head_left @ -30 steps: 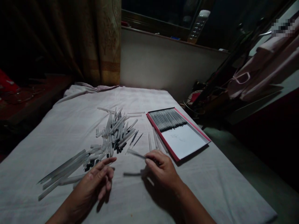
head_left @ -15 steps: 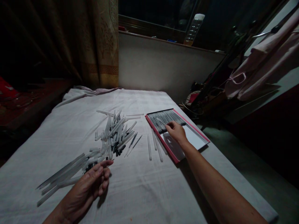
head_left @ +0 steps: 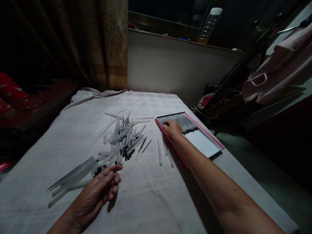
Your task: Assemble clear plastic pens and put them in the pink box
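Observation:
My left hand (head_left: 102, 188) rests palm up on the cloth, fingers loosely curled and slightly apart, with nothing plainly in it. Beside it spreads a pile of clear pen barrels (head_left: 124, 133) mixed with black pen caps (head_left: 126, 154) and dark thin refills (head_left: 143, 148). My right hand (head_left: 173, 129) reaches into a shallow red-edged box (head_left: 203, 139). Its fingers are pinched together at the left end of a row of black-capped clear pens (head_left: 186, 122); what they grip is hidden. Several loose barrels (head_left: 159, 152) lie just left of the box.
A white cloth (head_left: 80, 130) covers the table. Longer clear tubes or sleeves (head_left: 70, 175) lie at the left. Behind stand a curtain (head_left: 115, 48) and a sill with a plastic bottle (head_left: 210, 26). Pink clothing (head_left: 280, 65) hangs at the right, beyond the table edge.
My right hand has moved left along the row of pens to the box's left side. My left hand keeps its pose by the pile. The whole view has shifted slightly.

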Demonstrator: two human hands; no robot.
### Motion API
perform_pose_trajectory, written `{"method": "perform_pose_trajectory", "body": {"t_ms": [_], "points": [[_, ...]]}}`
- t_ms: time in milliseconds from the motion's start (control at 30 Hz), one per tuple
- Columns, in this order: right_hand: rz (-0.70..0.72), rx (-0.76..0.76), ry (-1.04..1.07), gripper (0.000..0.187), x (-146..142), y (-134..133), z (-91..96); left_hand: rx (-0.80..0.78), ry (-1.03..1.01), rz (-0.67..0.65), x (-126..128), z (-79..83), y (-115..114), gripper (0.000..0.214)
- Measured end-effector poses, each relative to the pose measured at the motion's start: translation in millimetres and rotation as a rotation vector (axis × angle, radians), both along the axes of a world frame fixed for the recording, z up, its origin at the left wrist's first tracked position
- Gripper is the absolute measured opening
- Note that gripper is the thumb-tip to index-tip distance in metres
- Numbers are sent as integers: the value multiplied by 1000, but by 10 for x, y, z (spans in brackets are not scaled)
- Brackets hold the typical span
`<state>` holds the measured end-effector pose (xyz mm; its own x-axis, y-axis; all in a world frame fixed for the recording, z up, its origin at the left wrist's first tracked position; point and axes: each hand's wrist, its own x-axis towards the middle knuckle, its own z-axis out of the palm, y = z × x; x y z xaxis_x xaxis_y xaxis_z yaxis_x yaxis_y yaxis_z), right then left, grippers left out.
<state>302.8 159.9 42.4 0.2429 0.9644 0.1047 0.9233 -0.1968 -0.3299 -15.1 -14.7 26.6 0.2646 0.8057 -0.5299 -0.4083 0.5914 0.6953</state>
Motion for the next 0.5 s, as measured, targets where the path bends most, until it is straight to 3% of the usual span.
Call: {"method": "perform_pose_trajectory", "body": {"t_ms": [300,500], "points": [[41,51,48,30,-8,-145,109,14,-11,11,-5,-16,0,43],[223,195,233,26,-366,-454,62,7,-50,39,-8,-1,12,35]]}}
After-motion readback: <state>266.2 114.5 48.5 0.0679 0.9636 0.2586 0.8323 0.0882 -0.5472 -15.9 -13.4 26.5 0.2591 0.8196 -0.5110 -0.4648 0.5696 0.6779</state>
